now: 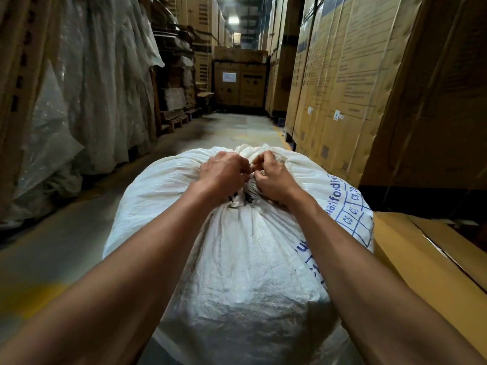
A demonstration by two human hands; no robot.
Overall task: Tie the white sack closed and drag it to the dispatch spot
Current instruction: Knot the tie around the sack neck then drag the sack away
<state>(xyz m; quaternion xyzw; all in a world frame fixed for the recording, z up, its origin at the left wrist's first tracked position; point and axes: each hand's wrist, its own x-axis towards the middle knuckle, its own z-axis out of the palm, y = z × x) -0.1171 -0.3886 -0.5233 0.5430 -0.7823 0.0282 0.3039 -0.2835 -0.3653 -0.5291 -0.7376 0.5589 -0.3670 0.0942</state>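
A big white sack (245, 259) is standing on the floor (66, 248) of a warehouse aisle, right in front of the person and filling the lower middle of the view; its base is running off the bottom edge. Both bare arms are reaching out over it. The left hand (222, 171) and the right hand (271, 177) are sitting close together at the gathered neck of the sack, each one curled tight and gripping bunched white fabric. The fingertips are folding under and hiding in the cloth, so any knot or cord between them is hard to make out; only a small dark gap is showing just below the knuckles. Blue printing (347, 204) is wrapping around the sack's right side, partly turned away and not fully readable. Tall cardboard boxes (342, 75) are lining the right side of the aisle, and plastic sheeting (105, 75) is hanging along the left. A flat yellow-brown surface (427, 259) is lying beside the sack at lower right, cut off by the frame. The far end of the aisle is dim.
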